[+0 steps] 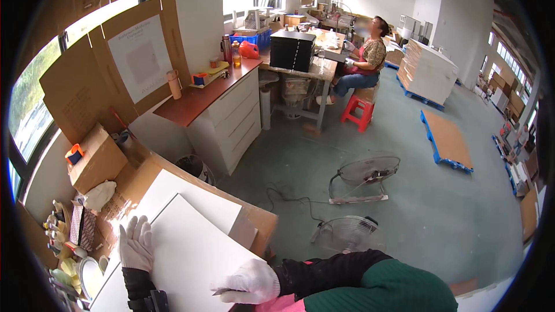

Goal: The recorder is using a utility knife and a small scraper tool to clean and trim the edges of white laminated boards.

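Seemingly steadying wht board (191, 248), left of rt corner of tabletop (263, 222). L hand (137, 247) fingers straight, wide; R hand (252, 283) narrow, can't tell grip. Next prob. needs both hands firm.

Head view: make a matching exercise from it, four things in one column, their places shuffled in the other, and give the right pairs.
Things
1. Left hand
2. Stool
3. Right hand
4. Pink bottle

Places
A. Under the seated co-worker
B. At the right side of the white board
C. Standing on the cabinet
D. At the left edge of the white board

Pairs: 1-D, 2-A, 3-B, 4-C
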A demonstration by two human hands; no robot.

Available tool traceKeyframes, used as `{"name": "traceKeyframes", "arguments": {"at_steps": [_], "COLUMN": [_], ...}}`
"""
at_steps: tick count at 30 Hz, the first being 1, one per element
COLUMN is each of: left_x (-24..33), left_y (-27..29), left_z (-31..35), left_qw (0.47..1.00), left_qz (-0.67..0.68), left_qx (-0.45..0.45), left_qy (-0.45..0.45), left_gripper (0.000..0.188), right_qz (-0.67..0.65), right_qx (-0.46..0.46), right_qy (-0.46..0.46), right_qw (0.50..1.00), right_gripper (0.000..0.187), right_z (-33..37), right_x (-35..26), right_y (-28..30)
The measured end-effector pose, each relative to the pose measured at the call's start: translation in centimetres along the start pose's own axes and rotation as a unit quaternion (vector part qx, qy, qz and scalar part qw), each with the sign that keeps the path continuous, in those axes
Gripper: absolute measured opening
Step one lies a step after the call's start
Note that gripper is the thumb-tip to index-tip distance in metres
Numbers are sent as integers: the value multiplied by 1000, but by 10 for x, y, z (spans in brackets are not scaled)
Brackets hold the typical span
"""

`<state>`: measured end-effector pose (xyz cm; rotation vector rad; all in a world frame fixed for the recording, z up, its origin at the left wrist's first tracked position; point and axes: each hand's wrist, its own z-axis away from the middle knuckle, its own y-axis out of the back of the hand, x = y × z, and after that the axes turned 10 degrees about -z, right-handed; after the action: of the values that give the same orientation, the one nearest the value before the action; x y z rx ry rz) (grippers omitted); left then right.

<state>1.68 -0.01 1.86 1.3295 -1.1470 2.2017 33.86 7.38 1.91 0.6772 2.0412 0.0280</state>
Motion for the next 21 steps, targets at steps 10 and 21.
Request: {"name": "traceKeyframes", "arguments": {"at_steps": [10, 21], "left_x": [-6, -72], "left_y": [-6, -150], "left_z": [-17, 69], "left_qw": [995, 472], "left_qz": [-73, -834], "left_qx": [-47, -164], "left_qy": [-47, -234], "left_gripper": [64, 75], "right_qz": [-155, -325], "right_qx": [237, 277], "right_qy": [-54, -218], "right_qw": [958, 877], "right_gripper": [31, 34], "right_z": [-34, -17], "right_x": [37, 99], "right_y": [150, 101]}}
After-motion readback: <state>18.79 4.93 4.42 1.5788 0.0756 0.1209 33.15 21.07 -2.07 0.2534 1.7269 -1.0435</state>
